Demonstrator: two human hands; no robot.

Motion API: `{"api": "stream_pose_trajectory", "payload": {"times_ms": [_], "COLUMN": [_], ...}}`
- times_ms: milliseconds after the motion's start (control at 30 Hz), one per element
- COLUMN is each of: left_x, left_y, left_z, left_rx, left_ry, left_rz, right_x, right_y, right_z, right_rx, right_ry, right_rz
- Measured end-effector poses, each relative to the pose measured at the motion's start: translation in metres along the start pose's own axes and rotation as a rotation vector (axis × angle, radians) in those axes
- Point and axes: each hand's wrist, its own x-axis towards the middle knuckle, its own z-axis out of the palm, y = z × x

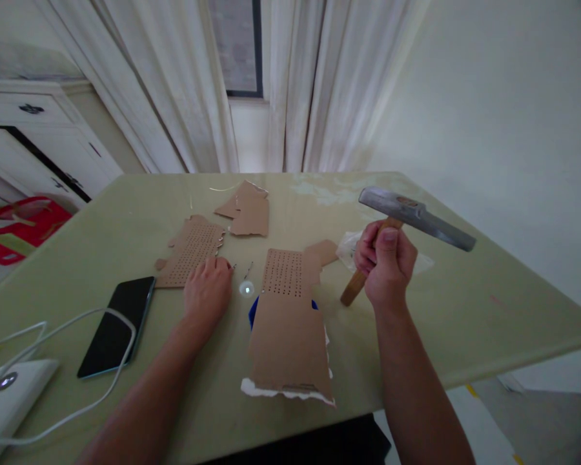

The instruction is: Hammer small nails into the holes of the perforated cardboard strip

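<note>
My right hand [391,261] is wrapped round the wooden handle of a hammer [419,216], raised above the table with its grey metal head on top. My left hand [208,290] rests at the right edge of a perforated cardboard piece [196,245], its fingers curled together. A tiny dark tip shows beside those fingertips, too small to name. Between my hands lies a larger cardboard sheet [290,342] with rows of punched holes in its upper part and torn edges. Something blue [253,313] shows from under it. Near my left fingers are a thin metal pin [248,270] and a small clear round piece [246,289].
Torn cardboard scraps [252,216] lie towards the back of the table [465,310]. A clear plastic bag [349,248] is behind my right hand. At the left are a phone [121,323], a white cable [90,313] and a white power bank-like block [22,394].
</note>
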Motion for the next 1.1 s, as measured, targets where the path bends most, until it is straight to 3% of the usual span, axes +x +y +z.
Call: {"api": "stream_pose_trajectory", "payload": {"times_ms": [200,333,533,667,767,933,1100], "left_x": [-0.001,0.002,0.003,-0.006,-0.014,-0.024,-0.027], "left_y": [0.002,0.004,0.012,0.023,0.031,0.036,0.034], "left_z": [0.0,-0.003,-0.01,-0.018,-0.026,-0.034,-0.036], "left_rx": [-0.018,-0.136,-0.752,-1.221,-1.435,-1.434,-1.259], "left_ry": [0.001,0.084,0.313,0.294,0.25,0.114,0.091], "left_rz": [-0.012,-0.02,0.08,0.09,0.132,0.248,0.313], "right_x": [0.004,0.005,0.004,0.004,0.003,0.002,0.002], "right_y": [0.002,0.003,0.002,0.001,0.0,0.001,0.002], "right_z": [-0.001,-0.003,-0.002,0.0,0.0,-0.001,-0.001], "right_rx": [-0.018,-0.01,0.013,-0.014,-0.005,-0.027,-0.019], "right_ry": [0.017,0.024,0.023,0.019,0.02,0.02,0.012], "right_rz": [-0.01,-0.008,-0.02,-0.002,-0.005,-0.012,-0.016]}}
